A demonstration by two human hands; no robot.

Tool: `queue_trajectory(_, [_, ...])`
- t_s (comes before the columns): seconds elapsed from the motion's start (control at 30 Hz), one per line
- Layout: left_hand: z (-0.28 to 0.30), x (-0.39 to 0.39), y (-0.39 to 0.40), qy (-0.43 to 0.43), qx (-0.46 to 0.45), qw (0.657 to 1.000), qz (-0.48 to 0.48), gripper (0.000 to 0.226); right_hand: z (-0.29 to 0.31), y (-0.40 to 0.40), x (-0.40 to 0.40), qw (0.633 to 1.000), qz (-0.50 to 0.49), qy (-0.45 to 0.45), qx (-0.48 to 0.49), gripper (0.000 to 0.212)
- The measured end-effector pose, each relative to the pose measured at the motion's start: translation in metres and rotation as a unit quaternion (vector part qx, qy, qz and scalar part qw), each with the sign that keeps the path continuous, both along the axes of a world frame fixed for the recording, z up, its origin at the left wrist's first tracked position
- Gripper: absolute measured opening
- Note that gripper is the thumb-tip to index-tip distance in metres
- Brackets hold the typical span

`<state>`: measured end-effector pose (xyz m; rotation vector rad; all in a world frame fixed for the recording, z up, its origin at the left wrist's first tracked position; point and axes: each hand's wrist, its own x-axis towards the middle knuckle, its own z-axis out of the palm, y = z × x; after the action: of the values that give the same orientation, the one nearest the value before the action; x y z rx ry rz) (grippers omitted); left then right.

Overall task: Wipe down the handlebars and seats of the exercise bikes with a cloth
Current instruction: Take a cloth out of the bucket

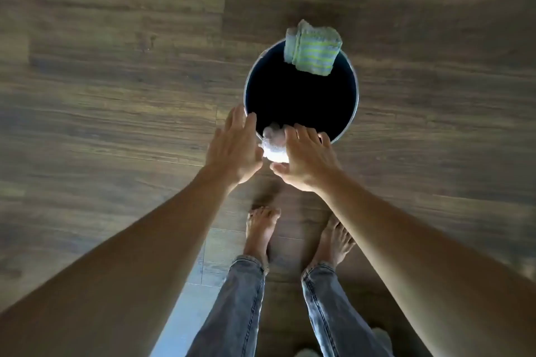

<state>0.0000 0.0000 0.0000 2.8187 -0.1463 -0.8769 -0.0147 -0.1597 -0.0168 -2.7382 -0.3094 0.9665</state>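
A crumpled white cloth (274, 145) sits over the near rim of a round dark bucket (355, 90) on the floor. My right hand (307, 159) holds this cloth, fingers draped over its top and thumb beneath it. My left hand (235, 148) is beside the cloth on its left, fingers straight and pointing toward the bucket's rim, its palm close to or touching the cloth. A folded cloth with green and grey stripes (311, 48) lies across the bucket's far rim. No exercise bike is in view.
The bucket stands on a brown wood-plank floor (116, 81), its inside dark. My bare feet (261, 229) and jeans legs are just behind the bucket. A bright strip of light (185, 313) crosses the floor at the lower left.
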Motion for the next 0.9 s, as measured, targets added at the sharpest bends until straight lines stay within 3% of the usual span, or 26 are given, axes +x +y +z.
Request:
queue_trajectory(0.1, [-0.014,-0.002,-0.001,-0.024,0.014,1.0,0.007,0.076,-0.022,0.013,0.004,1.0,-0.005,0.015,-0.018,0.08])
queue_trajectory(0.27, [-0.023,-0.009,0.004,-0.03,0.024,0.999,-0.013,0.085,-0.034,0.013,0.001,0.999,0.005,-0.044,0.026,0.047])
queue_trajectory(0.5, [-0.004,0.001,0.005,0.038,-0.022,0.998,0.046,0.083,-0.001,0.001,-0.017,0.987,-0.054,-0.055,0.139,0.052])
queue_trajectory(0.67, [0.075,0.017,0.005,0.075,0.005,0.994,0.075,0.068,0.094,-0.017,-0.02,0.98,-0.115,-0.062,0.153,0.044])
queue_trajectory(0.9, [0.276,0.064,-0.038,0.053,-0.035,0.998,-0.016,0.039,0.309,-0.068,0.014,0.96,-0.177,-0.097,0.194,0.034])
